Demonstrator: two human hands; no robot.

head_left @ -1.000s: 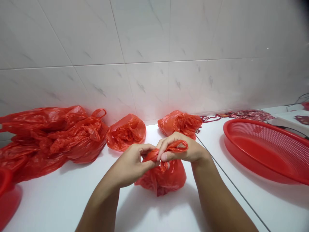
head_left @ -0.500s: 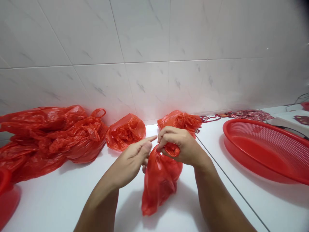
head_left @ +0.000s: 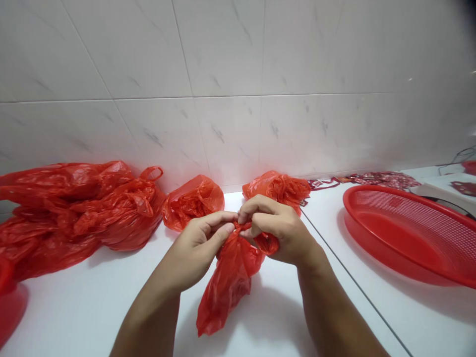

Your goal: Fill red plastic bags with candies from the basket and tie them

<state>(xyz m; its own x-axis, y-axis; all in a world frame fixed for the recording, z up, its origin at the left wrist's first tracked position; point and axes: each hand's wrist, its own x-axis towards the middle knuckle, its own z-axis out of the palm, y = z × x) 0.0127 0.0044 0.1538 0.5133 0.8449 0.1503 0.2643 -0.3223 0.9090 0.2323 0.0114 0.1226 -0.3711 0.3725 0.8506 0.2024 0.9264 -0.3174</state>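
Note:
A red plastic bag (head_left: 228,282) hangs from both hands over the white table, its lower end slanting down to the left. My left hand (head_left: 203,245) pinches the gathered neck of the bag between thumb and fingers. My right hand (head_left: 273,225) grips the twisted upper part beside it, and a rolled end of the red plastic shows below its curled fingers. The fingertips of both hands nearly meet at the neck. What lies inside the bag cannot be made out.
Behind the hands, one bundled red bag (head_left: 195,201) and another red bag (head_left: 277,186) lie by the tiled wall (head_left: 223,134). A large heap of red bags (head_left: 82,213) is at left. At right stands a red plastic basket (head_left: 401,233); small red packets (head_left: 386,177) lie behind it.
My left hand, which was open beside the bag, has closed on its neck. The bag's lower end has swung to the left. My right hand keeps its hold.

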